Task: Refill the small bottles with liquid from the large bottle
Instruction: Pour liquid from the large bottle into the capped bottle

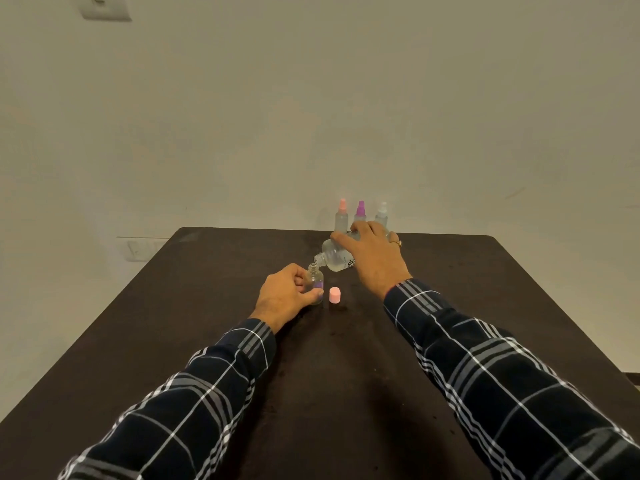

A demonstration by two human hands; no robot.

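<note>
Pouring at centre frame: my right hand (375, 258) curls round the large bottle (334, 256), which is tipped so its open neck sits just above the mouth of the small bottle (316, 278). My left hand (287, 296) pinches that one upright at the table (207, 306). A pink cap (335, 295) stands just to its right. Risks noted: both mouths are narrow and barely aligned, so a slipping grip or too steep a tilt would likely spill liquid over my fingers. Overfilling is also possible, since the level is hard to read.

L hand (287, 294), R hand (372, 259) prob. gripping.
</note>
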